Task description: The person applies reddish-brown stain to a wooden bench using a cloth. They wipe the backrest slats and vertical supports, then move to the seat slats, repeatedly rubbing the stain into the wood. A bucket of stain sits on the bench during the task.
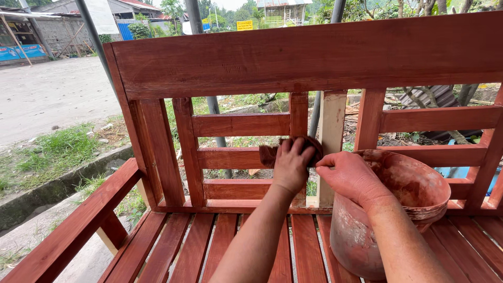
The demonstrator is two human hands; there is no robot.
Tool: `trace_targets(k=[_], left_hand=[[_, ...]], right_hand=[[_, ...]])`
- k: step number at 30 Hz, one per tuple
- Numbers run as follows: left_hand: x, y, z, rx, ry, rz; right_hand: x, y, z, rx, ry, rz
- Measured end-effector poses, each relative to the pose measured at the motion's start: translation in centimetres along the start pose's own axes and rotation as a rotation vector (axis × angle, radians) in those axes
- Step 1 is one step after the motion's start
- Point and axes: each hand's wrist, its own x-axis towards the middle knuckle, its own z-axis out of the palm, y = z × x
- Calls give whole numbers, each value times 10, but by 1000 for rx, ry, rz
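Stain-smeared round plastic bucket (414, 194), lower right, gripped by right hand (352, 175), could tip; left hand (291, 163) clenches reddish-brown rag (272, 153) against bare wooden slat (332, 141).

I see an outdoor work spot beside a village road. A big wooden bench (293, 68) painted red-brown stands in the open air. Behind it are a dirt road (50, 97), green grass (57, 149), trees (173, 8), a concrete ditch edge (63, 183) and small sheds (31, 34) with tin roofs
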Motion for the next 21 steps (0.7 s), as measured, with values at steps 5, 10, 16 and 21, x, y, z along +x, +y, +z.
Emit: trace_targets(k=[5, 10, 16, 21], left_hand=[[-72, 12, 15, -35, -155, 17], [-103, 15, 34, 18, -232, 70], [-135, 23, 29, -54, -436, 34], [-69, 13, 17, 33, -247, 67]], right_hand=[[1, 0, 0, -18, -3, 2], [3, 3, 2, -16, -8, 24], [7, 6, 4, -48, 9, -46], [9, 7, 3, -48, -20, -16]])
